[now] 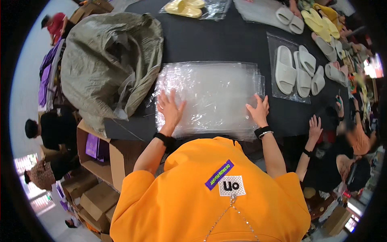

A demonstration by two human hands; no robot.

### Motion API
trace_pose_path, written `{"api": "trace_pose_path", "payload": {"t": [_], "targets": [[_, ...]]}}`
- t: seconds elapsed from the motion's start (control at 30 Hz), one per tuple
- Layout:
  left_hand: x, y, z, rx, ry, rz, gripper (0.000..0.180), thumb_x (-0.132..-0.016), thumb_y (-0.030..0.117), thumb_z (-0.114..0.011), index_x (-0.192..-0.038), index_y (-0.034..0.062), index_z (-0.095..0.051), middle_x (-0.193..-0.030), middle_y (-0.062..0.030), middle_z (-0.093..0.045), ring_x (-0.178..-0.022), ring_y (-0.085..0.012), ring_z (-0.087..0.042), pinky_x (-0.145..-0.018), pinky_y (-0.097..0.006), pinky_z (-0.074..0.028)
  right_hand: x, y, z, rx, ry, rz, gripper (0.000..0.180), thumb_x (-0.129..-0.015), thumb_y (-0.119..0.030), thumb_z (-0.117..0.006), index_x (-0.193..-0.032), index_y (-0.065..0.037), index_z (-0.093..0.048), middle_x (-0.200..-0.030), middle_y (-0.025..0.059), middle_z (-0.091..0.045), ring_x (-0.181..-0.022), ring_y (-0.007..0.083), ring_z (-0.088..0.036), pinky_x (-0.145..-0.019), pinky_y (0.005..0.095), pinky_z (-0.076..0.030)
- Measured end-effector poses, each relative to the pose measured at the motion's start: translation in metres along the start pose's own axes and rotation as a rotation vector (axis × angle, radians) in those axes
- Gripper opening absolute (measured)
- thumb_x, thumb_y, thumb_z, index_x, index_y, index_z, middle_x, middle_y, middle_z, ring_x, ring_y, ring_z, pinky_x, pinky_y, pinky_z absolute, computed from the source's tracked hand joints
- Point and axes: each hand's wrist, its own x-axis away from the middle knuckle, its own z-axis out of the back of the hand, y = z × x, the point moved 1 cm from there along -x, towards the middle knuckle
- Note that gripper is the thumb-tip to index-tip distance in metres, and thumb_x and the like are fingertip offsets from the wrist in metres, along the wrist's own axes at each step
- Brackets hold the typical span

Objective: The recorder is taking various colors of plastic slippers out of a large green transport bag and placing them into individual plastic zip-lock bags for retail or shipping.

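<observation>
A stack of clear plastic bags [215, 97] lies flat on the black table right before me. My left hand [171, 109] rests on the stack's left side, its fingers spread. On the right edge of the same stack lies my right hand [259, 109], fingers apart as well. Neither hand grips anything. Dark bands circle both wrists. The bags' edges are slightly uneven, and their surface glints with creases.
A large grey-green woven sack [109, 64] slumps at the table's left. White slides [285, 70] lie on a clear bag to the right; yellow slides [183, 8] sit at the far side. A co-worker's hand [315, 128] is at the right edge. Cardboard boxes [98, 201] stand lower left.
</observation>
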Motion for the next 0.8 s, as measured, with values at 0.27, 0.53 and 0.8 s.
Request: {"api": "trace_pose_path", "payload": {"t": [0.27, 0.53, 0.8], "targets": [[-0.020, -0.027, 0.012, 0.388, -0.187, 0.478, 0.092, -0.072, 0.053, -0.061, -0.141, 0.0130, -0.016, -0.137, -0.0197, -0.031, -0.126, -0.0383, -0.026, -0.098, -0.055, -0.021, -0.003, -0.016, -0.022, -0.083, -0.169, 0.092, 0.063, -0.073, -0.036, -0.066, -0.128, -0.016, -0.043, -0.139, 0.0164, -0.029, -0.126, 0.0357, -0.028, -0.099, 0.0516, -0.023], [-0.019, -0.054, -0.008, 0.528, -0.050, 0.270, 0.086, -0.075, 0.030, -0.063, -0.138, -0.0005, -0.013, -0.133, -0.0234, -0.035, -0.121, -0.0381, -0.037, -0.100, -0.038, -0.030, 0.016, -0.014, -0.019, -0.006, -0.065, 0.046, 0.068, -0.072, -0.039, -0.066, -0.130, -0.016, -0.040, -0.140, 0.0175, -0.026, -0.127, 0.0379, -0.023, -0.099, 0.0516, -0.023], [-0.044, -0.023, 0.024, 0.177, 0.059, -0.006, 0.079, -0.072, 0.028, -0.067, -0.138, 0.0135, -0.025, -0.133, -0.0188, -0.034, -0.124, -0.0380, -0.029, -0.096, -0.054, -0.026, 0.030, -0.011, -0.028, -0.077, -0.081, 0.089, 0.072, -0.072, -0.040, -0.066, -0.132, -0.014, -0.037, -0.139, 0.0168, -0.025, -0.127, 0.0359, -0.023, -0.101, 0.0508, -0.020]]}}
